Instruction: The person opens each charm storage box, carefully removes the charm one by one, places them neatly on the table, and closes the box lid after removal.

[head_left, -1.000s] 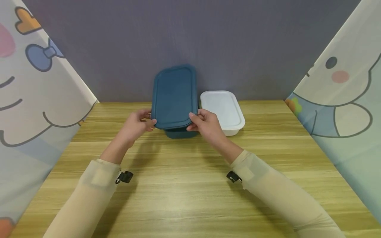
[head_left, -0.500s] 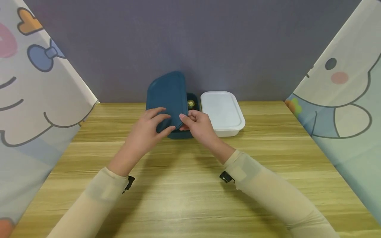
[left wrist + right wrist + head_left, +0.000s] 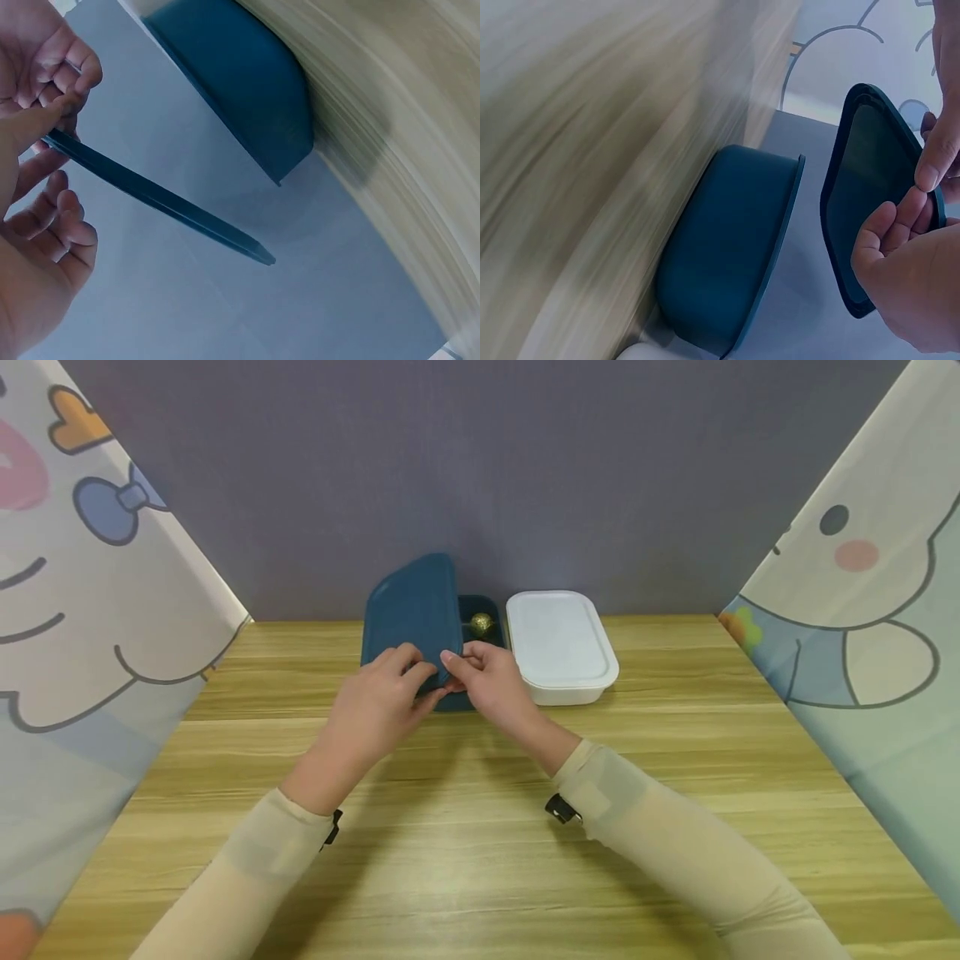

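Note:
A dark blue lid (image 3: 412,610) is raised and tilted above the left part of a matching dark blue food container (image 3: 463,701). At its near right corner my right hand (image 3: 495,690) pinches the rim, thumb on top and curled fingers beneath. My left hand (image 3: 371,706) pinches the near edge right beside it, its thumb (image 3: 934,161) on the underside. In the right wrist view the lid (image 3: 874,161) is plainly apart from the container (image 3: 720,240). A gold glittery ball (image 3: 482,625) shows inside the container's uncovered right part; the rest of the inside is hidden.
Close on the right stands a white lidded container (image 3: 562,643). Both containers sit at the back of the wooden table (image 3: 450,843), against a grey panel (image 3: 480,477). Cartoon-printed cloths (image 3: 112,652) flank the table on both sides.
The lid has shifted left and lower, uncovering the gold ball. My left hand has left the lid's left corner, moved right and taken the near edge beside my right hand, which moved slightly left.

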Action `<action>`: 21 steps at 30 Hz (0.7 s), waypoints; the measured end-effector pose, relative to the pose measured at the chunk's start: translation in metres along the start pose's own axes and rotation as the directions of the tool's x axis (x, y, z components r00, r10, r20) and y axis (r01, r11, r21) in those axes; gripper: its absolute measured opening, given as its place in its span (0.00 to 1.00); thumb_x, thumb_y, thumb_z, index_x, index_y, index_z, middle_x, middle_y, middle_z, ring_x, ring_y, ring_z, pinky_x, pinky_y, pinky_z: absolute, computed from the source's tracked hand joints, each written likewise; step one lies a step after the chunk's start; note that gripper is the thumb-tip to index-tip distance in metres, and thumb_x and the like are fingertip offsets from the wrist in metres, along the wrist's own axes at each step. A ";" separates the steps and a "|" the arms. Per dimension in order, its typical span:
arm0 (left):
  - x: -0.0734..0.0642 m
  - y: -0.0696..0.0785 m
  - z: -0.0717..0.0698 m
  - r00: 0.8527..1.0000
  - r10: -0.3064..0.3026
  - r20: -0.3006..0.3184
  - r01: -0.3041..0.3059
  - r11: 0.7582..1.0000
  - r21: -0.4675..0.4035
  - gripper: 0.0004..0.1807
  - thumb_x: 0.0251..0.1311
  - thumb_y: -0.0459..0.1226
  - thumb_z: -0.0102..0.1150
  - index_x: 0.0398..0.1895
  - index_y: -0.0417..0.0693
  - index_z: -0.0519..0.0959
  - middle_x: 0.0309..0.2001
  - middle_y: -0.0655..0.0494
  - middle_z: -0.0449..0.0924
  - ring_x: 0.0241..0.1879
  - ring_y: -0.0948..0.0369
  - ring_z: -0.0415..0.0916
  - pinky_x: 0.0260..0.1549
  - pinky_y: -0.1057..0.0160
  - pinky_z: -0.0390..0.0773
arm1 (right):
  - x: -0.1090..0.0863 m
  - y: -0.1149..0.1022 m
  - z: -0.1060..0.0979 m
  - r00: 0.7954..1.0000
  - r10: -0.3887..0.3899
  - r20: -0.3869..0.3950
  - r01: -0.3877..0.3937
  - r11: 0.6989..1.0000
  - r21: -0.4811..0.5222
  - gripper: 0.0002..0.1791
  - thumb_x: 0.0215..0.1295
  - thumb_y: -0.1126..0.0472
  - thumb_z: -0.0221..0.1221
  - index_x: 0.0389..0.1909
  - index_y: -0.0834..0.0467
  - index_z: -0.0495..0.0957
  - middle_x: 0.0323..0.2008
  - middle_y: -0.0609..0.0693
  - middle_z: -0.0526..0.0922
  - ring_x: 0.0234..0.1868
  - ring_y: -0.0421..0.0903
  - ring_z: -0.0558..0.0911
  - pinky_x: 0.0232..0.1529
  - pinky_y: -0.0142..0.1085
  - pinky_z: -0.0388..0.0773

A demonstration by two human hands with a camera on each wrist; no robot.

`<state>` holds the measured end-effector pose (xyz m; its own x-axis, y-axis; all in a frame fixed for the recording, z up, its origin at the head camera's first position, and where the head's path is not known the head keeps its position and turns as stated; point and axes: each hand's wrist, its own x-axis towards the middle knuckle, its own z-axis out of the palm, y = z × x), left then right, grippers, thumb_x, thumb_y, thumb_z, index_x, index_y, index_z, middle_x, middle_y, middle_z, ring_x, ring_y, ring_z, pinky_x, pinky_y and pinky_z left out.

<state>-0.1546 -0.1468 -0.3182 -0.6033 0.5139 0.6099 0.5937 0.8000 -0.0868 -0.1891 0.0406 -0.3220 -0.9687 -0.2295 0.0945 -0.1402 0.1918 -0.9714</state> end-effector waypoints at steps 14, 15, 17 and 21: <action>-0.006 0.000 0.001 0.995 -0.091 -0.026 0.090 0.995 -0.045 0.12 0.71 0.37 0.69 0.45 0.35 0.82 0.43 0.43 0.78 0.20 0.57 0.73 0.16 0.60 0.74 | 0.005 -0.005 0.007 0.999 -0.030 0.042 0.031 0.999 -0.017 0.18 0.82 0.49 0.59 0.37 0.59 0.79 0.37 0.57 0.91 0.48 0.57 0.89 0.56 0.47 0.87; -0.007 0.000 0.001 0.993 -0.114 -0.027 0.113 0.992 -0.063 0.12 0.73 0.37 0.67 0.47 0.34 0.82 0.44 0.42 0.77 0.19 0.57 0.71 0.15 0.60 0.73 | 0.006 -0.005 0.008 0.998 -0.037 0.057 0.038 0.999 -0.021 0.19 0.83 0.47 0.57 0.38 0.60 0.79 0.40 0.57 0.91 0.50 0.59 0.89 0.58 0.49 0.86; -0.008 0.000 0.001 0.986 -0.164 -0.028 0.161 0.982 -0.104 0.13 0.75 0.37 0.64 0.49 0.32 0.80 0.45 0.41 0.77 0.17 0.57 0.68 0.16 0.59 0.73 | 0.010 -0.006 0.009 0.994 -0.055 0.092 0.059 0.998 -0.037 0.22 0.84 0.45 0.54 0.39 0.60 0.79 0.44 0.60 0.89 0.52 0.59 0.88 0.60 0.50 0.85; -0.009 -0.001 -0.002 0.964 -0.259 -0.067 0.241 0.949 -0.203 0.14 0.77 0.38 0.62 0.51 0.31 0.79 0.46 0.39 0.77 0.22 0.53 0.72 0.22 0.56 0.77 | 0.017 -0.014 0.013 0.977 -0.086 0.197 0.097 0.994 -0.050 0.26 0.87 0.41 0.45 0.37 0.57 0.76 0.43 0.59 0.82 0.57 0.54 0.86 0.65 0.51 0.82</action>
<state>-0.1485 -0.1528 -0.3220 -0.6991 0.2674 0.6631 0.5265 0.8201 0.2243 -0.2007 0.0216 -0.3100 -0.8937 -0.4285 0.1328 -0.2439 0.2158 -0.9455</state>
